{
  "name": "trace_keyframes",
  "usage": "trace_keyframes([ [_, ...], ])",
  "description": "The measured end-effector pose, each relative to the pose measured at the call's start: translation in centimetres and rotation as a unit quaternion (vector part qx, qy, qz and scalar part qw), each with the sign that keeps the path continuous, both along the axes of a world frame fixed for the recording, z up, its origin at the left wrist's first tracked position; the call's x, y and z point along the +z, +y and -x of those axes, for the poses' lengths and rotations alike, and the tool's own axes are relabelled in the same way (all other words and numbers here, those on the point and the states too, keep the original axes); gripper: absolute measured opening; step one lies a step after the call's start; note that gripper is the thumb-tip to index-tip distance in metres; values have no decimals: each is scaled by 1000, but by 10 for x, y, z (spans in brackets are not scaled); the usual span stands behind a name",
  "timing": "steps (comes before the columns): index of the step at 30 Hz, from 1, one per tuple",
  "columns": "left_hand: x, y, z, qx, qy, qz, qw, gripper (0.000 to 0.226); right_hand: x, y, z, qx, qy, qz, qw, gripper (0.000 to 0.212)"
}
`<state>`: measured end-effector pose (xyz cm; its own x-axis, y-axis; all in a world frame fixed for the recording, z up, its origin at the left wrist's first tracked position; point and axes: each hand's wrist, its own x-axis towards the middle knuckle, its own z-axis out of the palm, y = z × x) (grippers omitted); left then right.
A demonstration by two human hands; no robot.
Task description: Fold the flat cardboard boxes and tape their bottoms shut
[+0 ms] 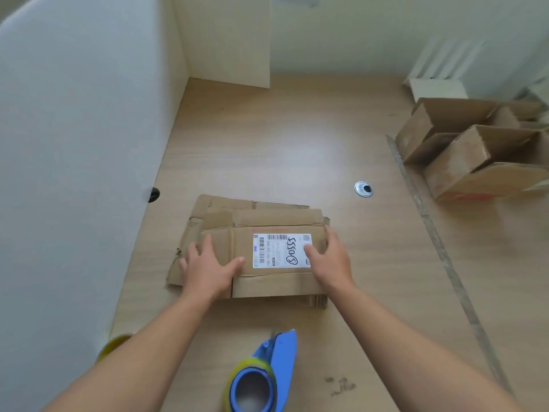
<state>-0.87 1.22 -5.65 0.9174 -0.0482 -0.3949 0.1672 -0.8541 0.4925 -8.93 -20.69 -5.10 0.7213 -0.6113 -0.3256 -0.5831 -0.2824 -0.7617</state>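
Wood bench (297,138), white partition (74,114) along left side. Folded-up boxes (472,150) far right on bench. Stack of flat cardboard boxes (261,215) mid-bench, top one w/ white shipping label (282,250). Blue tape dispenser (267,373) w/ yellowish roll near bottom edge, apart from stack. Left hand (208,269) flat on top box's left part, grip apart, fingers spread. Right hand (329,257) at box's right edge, grip apart, thumb on label.
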Motion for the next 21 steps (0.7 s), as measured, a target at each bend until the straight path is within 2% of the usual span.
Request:
trace_keyframes([
  [3, 4, 1, 4, 0, 24, 33, 999, 105, 0, -8, 6, -82, -16, -72, 994, 68],
  [6, 11, -3, 9, -19, 5, 66, 998, 108, -3, -20, 20, -66, 0, -104, 992, 70],
  [9, 26, -14, 11, -43, -30, 117, 992, 113, -2, -33, 32, -95, -76, -173, 977, 45],
  [12, 48, -23, 26, -91, -50, 194, 976, 114, 11, -43, 51, -119, -172, -224, 952, 31],
  [15, 65, -37, 57, -141, -52, 247, 957, 115, 26, -65, 82, -98, -227, -222, 943, 27],
  [18, 71, -55, 91, -192, -56, 266, 943, 111, 43, -92, 120, -48, -242, -199, 948, 41],
  [21, 65, -74, 125, -206, -62, 291, 932, 99, 50, -117, 159, -10, -252, -176, 952, 44],
])
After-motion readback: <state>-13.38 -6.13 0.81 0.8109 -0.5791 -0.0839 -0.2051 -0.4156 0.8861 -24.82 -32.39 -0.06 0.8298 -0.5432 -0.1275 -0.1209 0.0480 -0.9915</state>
